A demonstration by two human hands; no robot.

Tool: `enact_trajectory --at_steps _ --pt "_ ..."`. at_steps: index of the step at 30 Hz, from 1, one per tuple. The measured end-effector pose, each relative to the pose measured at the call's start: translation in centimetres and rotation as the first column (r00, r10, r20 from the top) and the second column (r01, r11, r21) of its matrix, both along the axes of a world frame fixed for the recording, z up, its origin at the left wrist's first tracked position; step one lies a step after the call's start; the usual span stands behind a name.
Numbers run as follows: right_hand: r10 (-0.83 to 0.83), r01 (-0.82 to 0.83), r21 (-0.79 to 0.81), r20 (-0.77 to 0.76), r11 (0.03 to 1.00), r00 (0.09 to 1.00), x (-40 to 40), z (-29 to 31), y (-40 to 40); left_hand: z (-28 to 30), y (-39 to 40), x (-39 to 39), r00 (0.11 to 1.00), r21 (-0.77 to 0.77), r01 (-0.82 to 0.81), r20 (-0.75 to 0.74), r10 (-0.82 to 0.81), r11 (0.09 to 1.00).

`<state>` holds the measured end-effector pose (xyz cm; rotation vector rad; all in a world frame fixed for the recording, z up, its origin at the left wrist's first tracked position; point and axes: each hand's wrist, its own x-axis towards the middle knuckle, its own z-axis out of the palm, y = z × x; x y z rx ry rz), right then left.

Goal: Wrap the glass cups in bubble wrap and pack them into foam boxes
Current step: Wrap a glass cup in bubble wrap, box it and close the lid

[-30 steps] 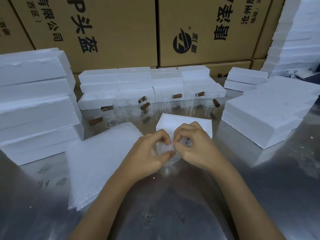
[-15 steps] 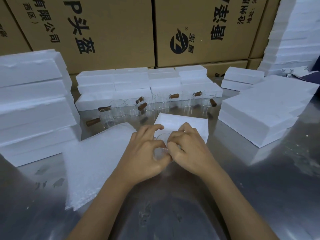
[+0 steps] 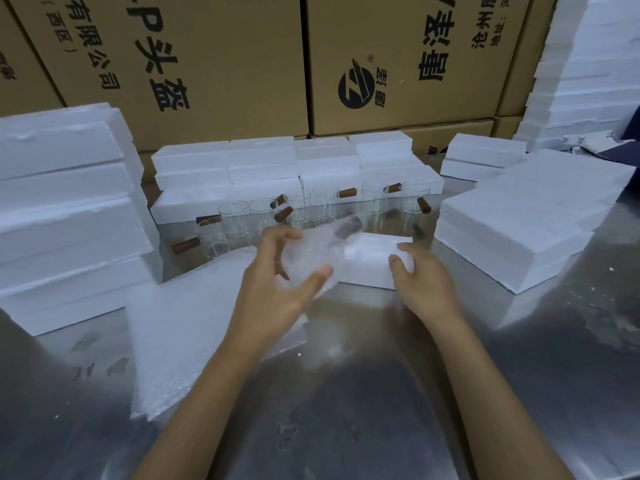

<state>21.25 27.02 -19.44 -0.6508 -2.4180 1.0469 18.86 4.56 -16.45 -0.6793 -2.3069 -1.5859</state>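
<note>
Cardboard boxes (image 3: pixel 214 64) read "头盔" and "有限公司".

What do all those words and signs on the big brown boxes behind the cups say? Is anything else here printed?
"P头盔", large black print on the left cardboard box.
"有限公司", smaller, on the same box.
"(西区)", small, on the same box.
Round black logo with a small "®", on the right cardboard box.
The large and small characters beside that logo run sideways and are cut off: not reliably readable.
The foam boxes carry no print.
</note>
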Motion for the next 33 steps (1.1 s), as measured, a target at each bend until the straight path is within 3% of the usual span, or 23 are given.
enact_trajectory --at_steps 3,5,7,9,12,14,18,25,30,33 --pt "0.017 -0.018 -0.092 -0.013 0.996 1.000 0.1 -0.1 -0.2 0.9 0.4 -0.3 0.988 0.359 0.097 0.074 -0.132 0.928" --pt "0.021 -0.023 -0.103 -0.023 0.994 1.000 0.1 0.0 -0.4 1.1 0.9 -0.7 0.988 0.410 0.083 0.086 -0.129 0.908" --pt "0.021 -0.023 -0.102 -0.026 0.995 0.999 0.0 0.0 -0.5 1.1 1.8 -1.5 0.992 0.307 0.053 0.097 -0.087 0.950" --pt "0.018 -0.022 -0.111 -0.035 0.994 0.999 -0.1 0.0 -0.4 0.9 2.8 -2.5 0.993 0.077 0.049 0.100 -0.056 0.996" --pt "0.013 -0.019 -0.127 -0.048 0.992 0.999 -0.3 0.0 -0.1 0.1 3.8 -3.5 0.989 -0.229 0.117 0.113 -0.093 0.966" --pt "0.014 -0.023 -0.137 -0.065 0.990 0.998 -0.5 -0.1 0.1 -0.7 4.0 -3.8 0.988 -0.345 0.133 0.120 -0.097 0.929" --pt "0.022 -0.034 -0.147 -0.083 0.988 0.996 -0.9 -0.5 0.7 -1.4 3.6 -4.6 0.978 -0.365 0.174 0.170 -0.119 0.915" --pt "0.052 -0.076 -0.187 -0.132 0.979 0.990 -1.0 -0.7 0.7 -1.7 3.0 -5.9 0.930 -0.269 0.319 0.271 -0.247 0.909" --pt "0.007 0.014 0.071 -0.284 0.997 0.959 -2.0 0.4 -0.1 -2.2 3.1 -6.0 0.948 -0.282 0.281 0.228 -0.221 0.917" --pt "0.096 -0.058 0.161 -0.243 0.985 0.965 -4.9 2.7 -0.4 -2.2 3.3 -6.2 0.968 -0.347 0.227 0.179 -0.173 0.910"
